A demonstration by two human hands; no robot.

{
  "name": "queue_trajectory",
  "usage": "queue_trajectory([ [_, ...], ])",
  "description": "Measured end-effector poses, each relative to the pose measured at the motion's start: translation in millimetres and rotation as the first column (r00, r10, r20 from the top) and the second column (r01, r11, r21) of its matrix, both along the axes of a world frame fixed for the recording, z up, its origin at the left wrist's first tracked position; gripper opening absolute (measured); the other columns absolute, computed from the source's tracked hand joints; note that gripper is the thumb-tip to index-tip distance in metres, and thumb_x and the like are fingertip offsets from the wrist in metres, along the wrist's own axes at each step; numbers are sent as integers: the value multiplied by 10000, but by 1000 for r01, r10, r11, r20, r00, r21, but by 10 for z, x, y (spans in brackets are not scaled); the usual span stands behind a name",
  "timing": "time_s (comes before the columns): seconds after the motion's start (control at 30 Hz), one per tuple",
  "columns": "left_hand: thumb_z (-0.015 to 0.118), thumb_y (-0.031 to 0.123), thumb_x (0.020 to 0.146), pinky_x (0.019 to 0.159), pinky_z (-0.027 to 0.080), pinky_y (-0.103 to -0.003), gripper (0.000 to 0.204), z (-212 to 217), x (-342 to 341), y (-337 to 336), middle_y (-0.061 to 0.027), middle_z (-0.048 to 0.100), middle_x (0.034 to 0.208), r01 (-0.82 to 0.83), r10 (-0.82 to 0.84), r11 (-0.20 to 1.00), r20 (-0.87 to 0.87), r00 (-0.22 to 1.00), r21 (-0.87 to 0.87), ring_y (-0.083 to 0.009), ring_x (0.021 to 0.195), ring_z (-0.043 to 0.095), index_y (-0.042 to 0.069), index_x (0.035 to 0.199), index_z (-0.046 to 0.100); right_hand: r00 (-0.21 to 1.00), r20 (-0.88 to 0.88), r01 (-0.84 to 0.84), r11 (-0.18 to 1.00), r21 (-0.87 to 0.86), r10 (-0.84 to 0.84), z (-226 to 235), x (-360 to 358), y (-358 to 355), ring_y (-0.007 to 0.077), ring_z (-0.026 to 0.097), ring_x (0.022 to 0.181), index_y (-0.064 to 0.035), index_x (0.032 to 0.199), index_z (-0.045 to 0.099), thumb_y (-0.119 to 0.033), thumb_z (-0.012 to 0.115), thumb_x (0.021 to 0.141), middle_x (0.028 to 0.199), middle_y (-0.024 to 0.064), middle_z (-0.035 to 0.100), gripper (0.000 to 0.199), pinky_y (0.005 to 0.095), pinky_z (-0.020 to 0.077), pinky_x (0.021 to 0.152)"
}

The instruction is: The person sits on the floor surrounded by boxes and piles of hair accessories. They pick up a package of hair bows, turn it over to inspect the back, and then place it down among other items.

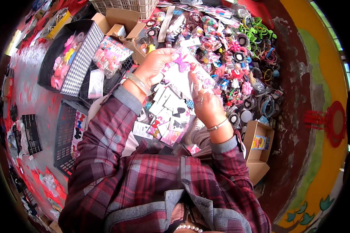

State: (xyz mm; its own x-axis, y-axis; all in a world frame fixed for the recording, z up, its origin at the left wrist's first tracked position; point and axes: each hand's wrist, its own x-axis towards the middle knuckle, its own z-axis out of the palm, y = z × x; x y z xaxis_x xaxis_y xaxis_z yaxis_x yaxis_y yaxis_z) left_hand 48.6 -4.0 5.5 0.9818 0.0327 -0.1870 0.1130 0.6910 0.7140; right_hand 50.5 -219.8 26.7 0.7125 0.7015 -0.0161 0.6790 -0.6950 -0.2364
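My left hand (159, 65) is closed on the upper left edge of a white card with a glittery pink-purple bow (181, 63) on it. My right hand (209, 108) is closed at the card's right side, where pink glittery pieces (204, 79) show by its fingers; whether these belong to the same card I cannot make out. Below my hands, white cards (162, 101) lie loosely stacked over my lap. One card with black bows (179, 118) and a pink lower edge lies near the front of them.
A big heap of hair ties and hair ornaments (237, 64) spreads ahead and right. Left stand a black houndstooth-patterned bin (77, 64) and a dark plastic basket (62, 134). An open cardboard box (120, 17) is at the back; another cardboard box (256, 149) sits by my right forearm, near the wall.
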Motion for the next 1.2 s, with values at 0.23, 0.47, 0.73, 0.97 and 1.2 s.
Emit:
queue_trajectory([
  [0.23, 488, 28, 850, 776, 494, -284, 214, 45, 20, -13, -101, 616, 966, 79, -79, 995, -1, 997, 53, -173, 859, 612, -30, 1049, 538, 998, -4, -59, 986, 159, 60, -136, 124, -73, 355, 583, 593, -207, 1353, 295, -33, 506, 741, 676, 209, 582, 670, 453, 454, 516],
  [0.47, 489, 26, 849, 773, 505, -294, 213, -92, 40, -40, -107, 615, 961, 89, -87, 970, -21, 996, 227, -167, 830, 618, -33, 1049, 534, 990, -134, -42, 999, -31, 37, 53, 11, -40, 358, 590, 628, -183, 1361, 241, -114, 545, 755, 676, 189, 588, 681, 457, 464, 557],
  [0.73, 492, 11, 837, 776, 506, -307, 207, 74, 7, 164, -122, 614, 958, -16, 17, 996, -11, 1000, 92, -194, 842, 619, -38, 1035, 530, 989, -79, -95, 955, 280, 122, 148, 113, -130, 332, 604, 665, -242, 1329, 354, -72, 513, 799, 766, 167, 610, 579, 414, 484, 580],
  [0.97, 502, 15, 834, 761, 506, -289, 185, 95, -19, 135, -101, 621, 931, 63, -59, 978, -30, 998, 200, -165, 827, 620, -25, 1007, 553, 982, 90, -187, 925, 332, 166, 197, 90, -109, 334, 551, 536, -244, 1274, 436, -12, 539, 722, 596, 157, 540, 607, 425, 441, 492],
  [1.2, 515, 16, 830, 757, 508, -286, 165, -145, 29, 101, -98, 625, 917, 132, -127, 989, -80, 989, 66, -161, 809, 624, -21, 985, 555, 982, -8, -177, 934, 312, 189, 138, 93, -170, 322, 574, 573, -222, 1254, 451, 9, 533, 705, 653, 155, 572, 601, 418, 452, 503],
])
